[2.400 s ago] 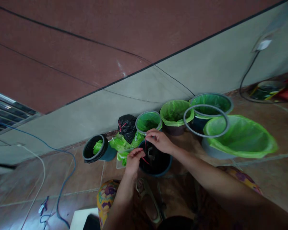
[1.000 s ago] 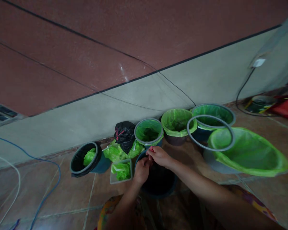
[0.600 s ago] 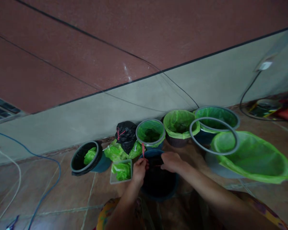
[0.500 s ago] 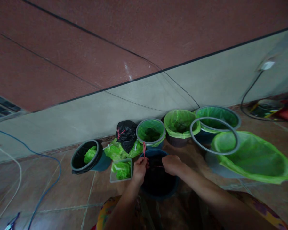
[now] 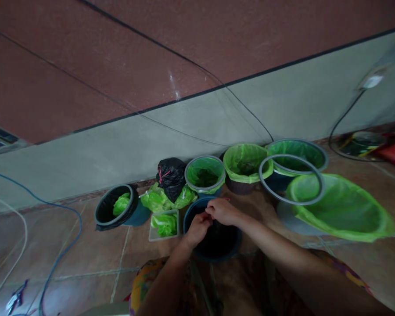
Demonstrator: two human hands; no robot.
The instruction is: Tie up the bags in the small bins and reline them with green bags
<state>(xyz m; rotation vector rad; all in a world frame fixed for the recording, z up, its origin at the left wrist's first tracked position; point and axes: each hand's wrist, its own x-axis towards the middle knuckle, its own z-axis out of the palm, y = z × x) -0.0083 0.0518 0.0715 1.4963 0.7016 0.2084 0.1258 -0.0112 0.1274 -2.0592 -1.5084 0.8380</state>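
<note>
Over a dark blue bin (image 5: 185, 218) in front of me, my left hand (image 5: 198, 229) and my right hand (image 5: 224, 211) meet with fingers pinched together. A thin red string (image 5: 228, 199) sticks out past my right hand; the rest of it is hidden by the fingers. The bin's inside is too dark to make out. Behind the left side of the bin sits a tied black garbage bag (image 5: 173, 175) with a red tie, resting on green plastic bags (image 5: 156, 197). A clear square tub (image 5: 163, 238) holding a crumpled green bag stands left of my left hand.
Further left, a blue bin (image 5: 141, 213) has a black liner. Along the wall stand bins with green liners (image 5: 248, 160). At right, a grey ring (image 5: 291, 202) rests against a bin with a wide green liner (image 5: 349, 206). A blue hose (image 5: 69, 245) and a white hose (image 5: 24, 224) cross the floor.
My hands were apart with the red string stretched between them; now they have come together over the bin. The view has shifted slightly.
</note>
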